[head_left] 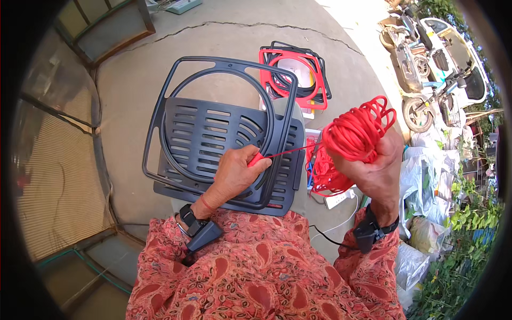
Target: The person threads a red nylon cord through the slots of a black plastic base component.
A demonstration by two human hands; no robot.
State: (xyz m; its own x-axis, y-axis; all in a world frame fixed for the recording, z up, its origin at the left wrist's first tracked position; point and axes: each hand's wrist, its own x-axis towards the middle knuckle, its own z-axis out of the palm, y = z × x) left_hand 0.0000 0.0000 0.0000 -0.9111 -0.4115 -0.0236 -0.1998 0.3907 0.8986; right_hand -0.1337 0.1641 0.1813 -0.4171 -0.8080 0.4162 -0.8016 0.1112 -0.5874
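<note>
My right hand [376, 168] is closed around a thick coil of red cord [354, 133], held up at the right. From the coil a taut strand runs left to my left hand [238, 169]. There the left thumb and fingers pinch red cord against the ring of a black frame [228, 65]. This frame has a round hoop inside a rounded rectangular outline. It rests on a dark slotted plastic panel [213, 130] in front of my body. My left fingertips are partly hidden behind the ring.
Beyond the panel, red and black frames [266, 57] are stacked on the concrete floor. A container of loose red cord [328, 173] and a white power strip [340, 199] lie at the right. Parked bikes [418, 114], plastic bags [421, 181] and plants stand farther right. A mesh panel [58, 197] is at the left.
</note>
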